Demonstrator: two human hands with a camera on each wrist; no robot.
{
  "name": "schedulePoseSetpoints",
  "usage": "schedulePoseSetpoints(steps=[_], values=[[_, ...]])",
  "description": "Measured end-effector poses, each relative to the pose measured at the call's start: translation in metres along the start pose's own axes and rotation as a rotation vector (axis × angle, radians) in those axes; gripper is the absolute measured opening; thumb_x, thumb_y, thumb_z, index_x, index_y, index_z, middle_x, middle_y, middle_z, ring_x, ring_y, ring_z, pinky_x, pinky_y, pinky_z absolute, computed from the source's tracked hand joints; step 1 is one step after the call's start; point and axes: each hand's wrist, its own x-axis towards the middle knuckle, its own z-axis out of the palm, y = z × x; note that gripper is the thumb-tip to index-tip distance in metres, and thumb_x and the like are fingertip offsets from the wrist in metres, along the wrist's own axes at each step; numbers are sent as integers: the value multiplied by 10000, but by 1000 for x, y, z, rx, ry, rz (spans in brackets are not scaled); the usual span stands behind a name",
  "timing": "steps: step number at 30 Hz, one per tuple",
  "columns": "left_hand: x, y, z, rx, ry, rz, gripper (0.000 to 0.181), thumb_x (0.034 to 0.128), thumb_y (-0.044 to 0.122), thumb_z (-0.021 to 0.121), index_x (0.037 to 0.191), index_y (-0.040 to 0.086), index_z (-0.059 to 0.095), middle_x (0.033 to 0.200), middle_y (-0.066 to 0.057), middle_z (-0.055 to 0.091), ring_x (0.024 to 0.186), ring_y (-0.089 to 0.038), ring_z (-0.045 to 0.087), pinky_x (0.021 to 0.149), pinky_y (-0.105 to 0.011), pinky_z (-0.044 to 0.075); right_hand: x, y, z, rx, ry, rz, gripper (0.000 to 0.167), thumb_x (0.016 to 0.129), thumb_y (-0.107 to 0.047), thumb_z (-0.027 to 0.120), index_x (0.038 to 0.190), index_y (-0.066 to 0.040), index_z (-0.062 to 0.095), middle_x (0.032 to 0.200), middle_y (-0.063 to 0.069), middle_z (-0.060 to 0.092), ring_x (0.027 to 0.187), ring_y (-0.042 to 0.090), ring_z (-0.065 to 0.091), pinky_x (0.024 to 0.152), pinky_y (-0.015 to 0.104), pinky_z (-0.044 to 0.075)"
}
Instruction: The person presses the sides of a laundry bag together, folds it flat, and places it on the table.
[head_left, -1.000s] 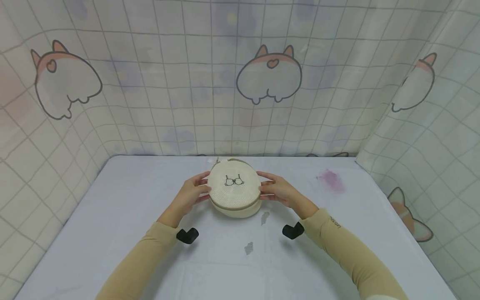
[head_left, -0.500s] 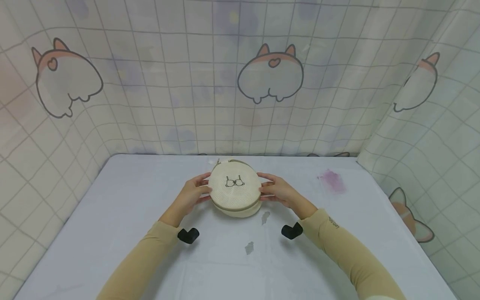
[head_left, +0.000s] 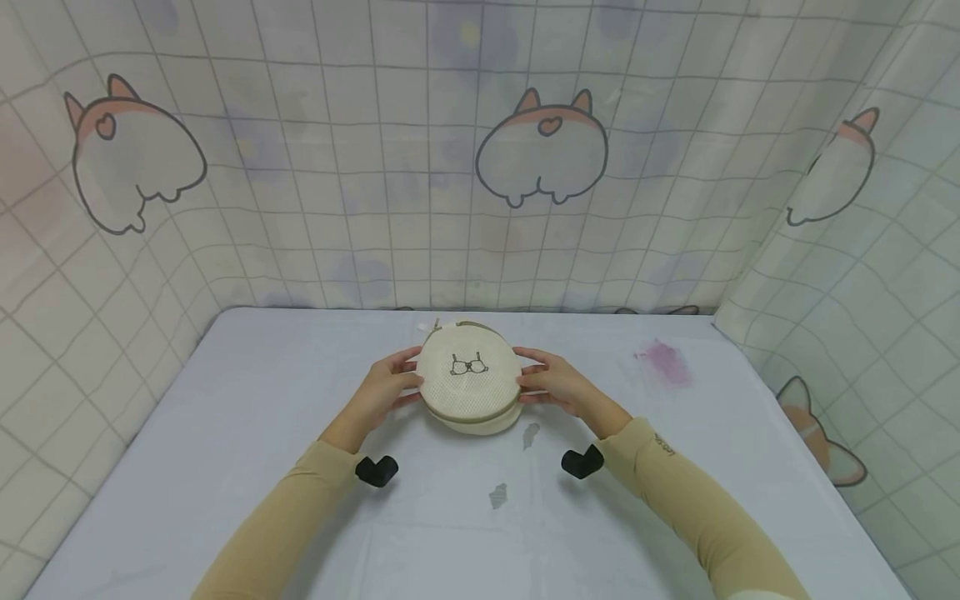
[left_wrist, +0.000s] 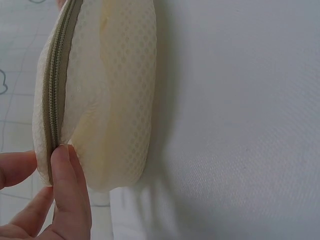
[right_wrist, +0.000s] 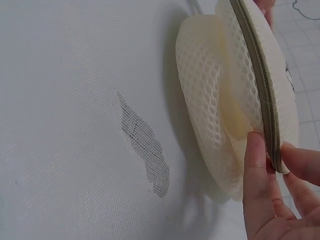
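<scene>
A round cream mesh bra wash bag (head_left: 468,392) stands on the table, its lid printed with a small bra drawing. My left hand (head_left: 386,386) pinches its left edge. On the opposite side, my right hand (head_left: 553,383) pinches the right edge. In the left wrist view, the thumb and fingers of the left hand (left_wrist: 55,200) grip the rim at the olive zipper (left_wrist: 56,85). The right wrist view has the right hand (right_wrist: 280,200) pinching beside the same zipper (right_wrist: 265,85), which looks closed along the part that shows. The mesh side wall sags in folds below it.
The white-covered table (head_left: 262,400) has a pink stain (head_left: 666,362) at the right and grey patches (head_left: 498,497) in front of the bag. A grid-patterned curtain (head_left: 337,167) with cartoon animals encloses the back and sides. Black wrist cameras (head_left: 377,472) sit by both cuffs.
Both hands keep their grip on the bag's edges, and the bag stays in the same place. Only a very slight shift of the view is visible.
</scene>
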Motion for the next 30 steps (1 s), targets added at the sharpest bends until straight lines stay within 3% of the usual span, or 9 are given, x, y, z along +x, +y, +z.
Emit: schedulePoseSetpoints(steps=[11,30], values=[[3,-2,-1,-2,8,-26,641,968,-36,566,1576,70,394,1436,-198,487,1135,-264,592,1008,-414,525,1,1,0,1,-16,-4,648,1006,47,589,1595,-120,376,1174,144,591,899,195,660,825,338,606],[7,-5,-2,9,13,-42,638,957,-39,579,1564,67,415,1407,-193,514,1076,-224,615,903,-331,562,1,3,1,5,-21,-5,640,1009,48,587,1593,-104,374,1170,140,593,875,177,663,841,346,603]])
